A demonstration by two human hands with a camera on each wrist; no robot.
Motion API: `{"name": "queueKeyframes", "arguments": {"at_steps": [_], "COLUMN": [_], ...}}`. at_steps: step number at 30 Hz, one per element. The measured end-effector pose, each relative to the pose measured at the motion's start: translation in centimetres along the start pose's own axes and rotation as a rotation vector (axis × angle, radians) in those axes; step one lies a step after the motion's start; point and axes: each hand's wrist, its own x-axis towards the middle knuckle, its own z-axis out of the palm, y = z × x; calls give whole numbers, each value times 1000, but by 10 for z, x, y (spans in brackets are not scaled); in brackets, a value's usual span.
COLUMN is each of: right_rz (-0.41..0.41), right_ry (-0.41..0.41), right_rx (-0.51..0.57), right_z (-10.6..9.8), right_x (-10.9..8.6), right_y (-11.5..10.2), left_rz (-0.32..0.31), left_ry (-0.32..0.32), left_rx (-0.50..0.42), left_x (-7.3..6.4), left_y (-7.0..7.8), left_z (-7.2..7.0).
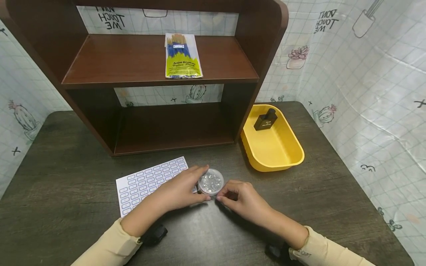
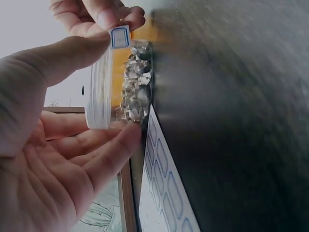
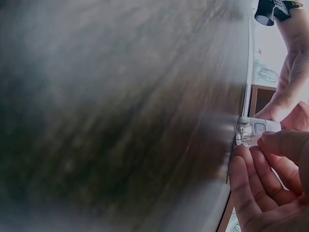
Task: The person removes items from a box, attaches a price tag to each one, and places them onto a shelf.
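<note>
- Two hands at work: left hand [image 1: 181, 190] grips a transparent jar [image 1: 211, 181] from 8 o'clock, thumb and fingers around its side; right hand [image 1: 247, 203], at 4 o'clock, pinches one small label [image 2: 120, 37] at the jar's side.
- One jar, upright on the table [image 1: 332, 192].
- One label sheet [image 1: 133, 186], 9 o'clock, just beside.
- One shelf unit [image 1: 173, 125], 11 o'clock, tabletop between; one brush pack [image 1: 183, 55] on its upper board.
- One yellow bin [image 1: 271, 146], 2 o'clock; one black bottle [image 1: 264, 121] inside.
- Moving room: 3 o'clock, to the table's edge.

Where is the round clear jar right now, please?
In the head view, the round clear jar is below centre, held by the left hand, with the right hand on its right and the label sheet to its left.
</note>
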Motion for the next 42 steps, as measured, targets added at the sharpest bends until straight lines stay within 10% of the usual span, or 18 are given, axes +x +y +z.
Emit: {"name": "queueKeyframes", "arguments": {"at_steps": [32,42], "right_rz": [64,110], "right_ry": [30,-116], "right_rx": [-108,-144], "right_z": [-8,-21], "right_x": [2,10], "right_y": [-3,-9], "left_rz": [61,77], "left_ry": [77,79], "left_rx": [135,132], "left_x": [3,2], "left_y": [1,-1], "left_z": [3,3]}}
